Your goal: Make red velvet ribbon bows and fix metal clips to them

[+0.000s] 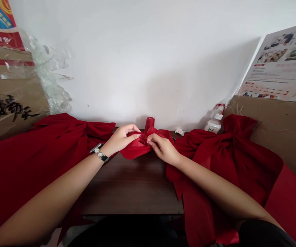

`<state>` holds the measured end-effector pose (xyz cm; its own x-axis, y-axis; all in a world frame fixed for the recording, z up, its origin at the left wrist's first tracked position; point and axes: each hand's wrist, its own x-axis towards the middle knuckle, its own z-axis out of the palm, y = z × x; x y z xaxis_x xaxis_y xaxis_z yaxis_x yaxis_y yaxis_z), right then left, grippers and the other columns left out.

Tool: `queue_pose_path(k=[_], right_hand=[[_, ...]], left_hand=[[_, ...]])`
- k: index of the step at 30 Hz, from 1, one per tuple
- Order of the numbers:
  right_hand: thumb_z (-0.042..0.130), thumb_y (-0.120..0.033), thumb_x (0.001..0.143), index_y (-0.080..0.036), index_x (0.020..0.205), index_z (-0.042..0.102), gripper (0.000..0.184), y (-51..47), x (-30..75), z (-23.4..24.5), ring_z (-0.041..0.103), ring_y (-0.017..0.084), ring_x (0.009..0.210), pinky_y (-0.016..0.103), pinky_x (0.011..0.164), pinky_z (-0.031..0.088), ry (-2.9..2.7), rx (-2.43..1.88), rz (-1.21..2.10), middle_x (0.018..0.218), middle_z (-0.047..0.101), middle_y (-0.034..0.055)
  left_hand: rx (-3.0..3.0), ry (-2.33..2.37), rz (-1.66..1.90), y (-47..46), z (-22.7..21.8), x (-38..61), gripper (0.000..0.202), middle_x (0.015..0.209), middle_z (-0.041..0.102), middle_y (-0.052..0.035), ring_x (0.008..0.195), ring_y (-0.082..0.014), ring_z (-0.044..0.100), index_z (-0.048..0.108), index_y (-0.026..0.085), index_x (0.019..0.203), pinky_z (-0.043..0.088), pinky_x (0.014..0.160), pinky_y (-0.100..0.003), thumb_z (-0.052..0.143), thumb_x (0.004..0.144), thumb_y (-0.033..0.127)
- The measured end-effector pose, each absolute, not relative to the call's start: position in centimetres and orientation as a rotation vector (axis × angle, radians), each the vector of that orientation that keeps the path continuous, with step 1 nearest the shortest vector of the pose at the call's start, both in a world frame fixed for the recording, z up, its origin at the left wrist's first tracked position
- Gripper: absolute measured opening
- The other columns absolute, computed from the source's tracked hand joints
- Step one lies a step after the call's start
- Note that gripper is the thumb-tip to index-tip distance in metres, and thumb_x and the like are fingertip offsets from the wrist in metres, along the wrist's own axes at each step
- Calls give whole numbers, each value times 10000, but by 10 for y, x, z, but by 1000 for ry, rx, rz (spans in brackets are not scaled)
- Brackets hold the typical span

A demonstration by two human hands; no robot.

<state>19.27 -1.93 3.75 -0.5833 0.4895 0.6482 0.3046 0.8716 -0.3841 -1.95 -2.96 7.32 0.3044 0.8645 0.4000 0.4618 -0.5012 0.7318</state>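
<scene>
A small piece of red cloth (135, 149) lies bunched at the back of a dark wooden table (130, 185). My left hand (121, 139), with a wristwatch (99, 152) on its wrist, pinches the cloth from the left with curled fingers. My right hand (163, 147) pinches the same cloth from the right, its fingertips meeting the left hand's at the gathered middle. Just behind the hands a red spool (149, 122) with thin pins on top stands against the wall.
Large heaps of red fabric lie left (35, 154) and right (227, 157) of the table. A white plastic bottle (213, 125) stands by the wall. Cardboard boxes rise at the left (9, 96) and right (279, 127), with a printed poster (284, 65) above.
</scene>
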Motion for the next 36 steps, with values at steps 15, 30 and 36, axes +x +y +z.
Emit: queue_pose_path(k=[15,30,36], right_hand=[[538,-134,864,-175,842,587,68,-32,184,37,555,113,606,266,767,406,-2195,-798,209,711,667,-7],[527,-214,849,-157,823,567,74,-32,186,42,538,93,584,198,584,420,-2038,-681,727,664,606,-6],[512,-192,848,-160,819,563,67,-34,187,42,566,98,624,195,601,429,-2056,-695,624,701,619,1]], left_hand=[[2359,1372,1005,-39,77,-16,223,884,705,-10,774,-182,626,662,208,881,467,724,-278,668,725,367],[2685,1018,819,-36,78,-26,86,1002,729,-19,895,-177,669,644,209,849,492,807,-277,583,831,268],[2580,1210,874,-39,79,-21,176,620,586,23,565,-113,497,563,174,665,370,541,-225,587,785,300]])
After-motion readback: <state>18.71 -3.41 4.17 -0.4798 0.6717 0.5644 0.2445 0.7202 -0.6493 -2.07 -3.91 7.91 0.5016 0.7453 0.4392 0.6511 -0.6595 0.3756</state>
